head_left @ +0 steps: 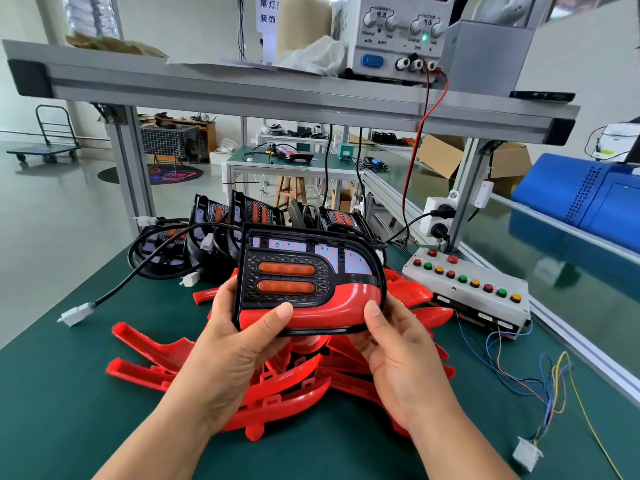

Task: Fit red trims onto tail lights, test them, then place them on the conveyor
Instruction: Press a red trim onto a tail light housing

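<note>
A: While both hands hold it, where is the tail light (304,271)?
B: Above the pile of loose trims (277,386); left hand (239,348) and right hand (401,351) curl fingers (225,289) round its lower edge, thumbs on its red trim (329,306).

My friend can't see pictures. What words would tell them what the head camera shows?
A left hand and a right hand hold up a black tail light with a red trim along its bottom. Under it, loose red trims lie piled on a green table, with more tail lights behind and a button box to the right.
</note>
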The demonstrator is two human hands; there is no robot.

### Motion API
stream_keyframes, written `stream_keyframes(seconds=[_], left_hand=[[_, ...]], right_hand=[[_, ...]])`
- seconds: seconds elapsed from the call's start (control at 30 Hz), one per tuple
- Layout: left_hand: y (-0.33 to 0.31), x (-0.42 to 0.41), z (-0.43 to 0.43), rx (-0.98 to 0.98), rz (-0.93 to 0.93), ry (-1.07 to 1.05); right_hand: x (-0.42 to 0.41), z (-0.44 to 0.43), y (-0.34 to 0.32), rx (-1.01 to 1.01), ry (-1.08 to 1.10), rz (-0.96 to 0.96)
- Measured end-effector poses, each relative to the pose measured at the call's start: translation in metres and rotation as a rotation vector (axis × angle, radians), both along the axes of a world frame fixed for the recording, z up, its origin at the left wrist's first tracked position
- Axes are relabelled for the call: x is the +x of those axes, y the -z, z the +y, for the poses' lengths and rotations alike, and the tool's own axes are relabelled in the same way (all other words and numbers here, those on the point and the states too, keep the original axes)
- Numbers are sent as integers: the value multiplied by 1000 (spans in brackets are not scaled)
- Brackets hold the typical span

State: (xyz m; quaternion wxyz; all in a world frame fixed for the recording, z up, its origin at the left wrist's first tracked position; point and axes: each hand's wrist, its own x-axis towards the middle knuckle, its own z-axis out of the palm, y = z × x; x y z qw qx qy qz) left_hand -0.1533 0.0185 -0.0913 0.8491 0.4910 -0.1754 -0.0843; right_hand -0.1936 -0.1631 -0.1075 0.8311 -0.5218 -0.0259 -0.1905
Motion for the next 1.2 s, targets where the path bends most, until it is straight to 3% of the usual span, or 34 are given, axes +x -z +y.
stream_keyframes(seconds=[0.33,0.9,1.2], left_hand=[[0,0,5,-22,-10,82],[2,2,4,10,44,-15],[5,2,4,16,59,-3]], right_hand=[[1,-2,-1,39,-60,26],[-1,1,1,-204,19,115],[-2,-2,-2,-24,-72,143]])
